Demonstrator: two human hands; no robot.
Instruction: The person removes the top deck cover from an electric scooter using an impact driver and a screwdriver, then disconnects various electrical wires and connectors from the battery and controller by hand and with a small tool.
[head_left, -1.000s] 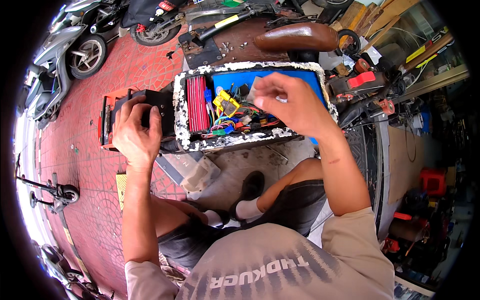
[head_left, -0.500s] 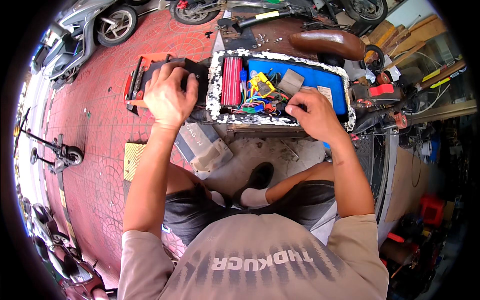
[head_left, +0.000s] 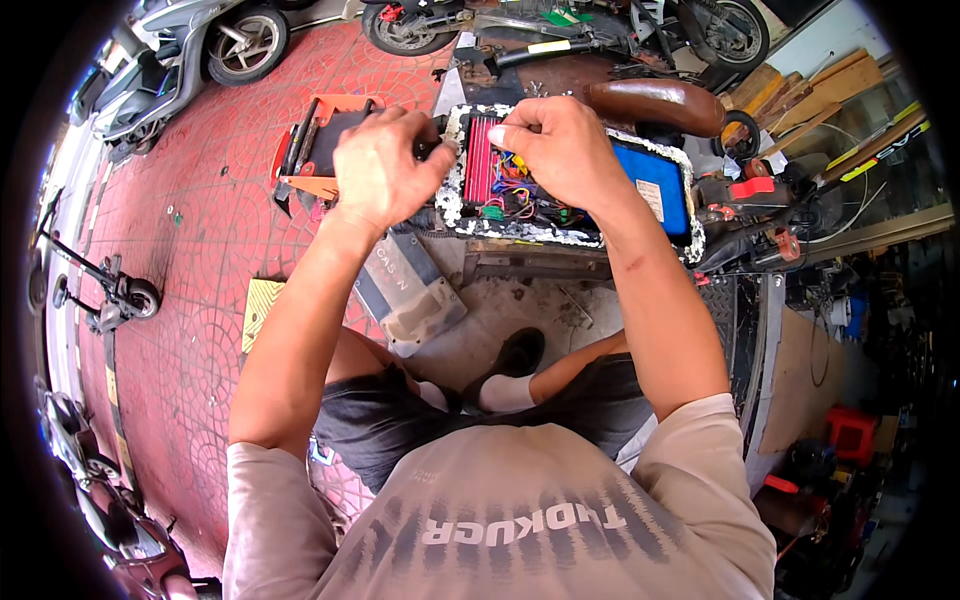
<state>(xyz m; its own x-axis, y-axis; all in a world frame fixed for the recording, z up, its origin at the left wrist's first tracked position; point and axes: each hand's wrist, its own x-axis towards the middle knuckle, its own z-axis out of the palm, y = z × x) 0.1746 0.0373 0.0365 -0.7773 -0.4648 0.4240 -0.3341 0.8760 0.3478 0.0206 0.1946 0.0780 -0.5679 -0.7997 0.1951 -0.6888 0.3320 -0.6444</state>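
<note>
The left hand [head_left: 385,172] is over the black cover [head_left: 318,148], thumb apart from curled fingers; its grip is unclear. Rightward, the white-edged box [head_left: 452,205] holds the red block [head_left: 480,165], the wires [head_left: 518,203] beneath the right hand [head_left: 562,150], fingers bent, grip unclear, then the blue block [head_left: 672,195].

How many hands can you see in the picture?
2. The left hand is over the black part beside the open box; the right hand is above the box's wires. Neither is fully hidden.
</note>
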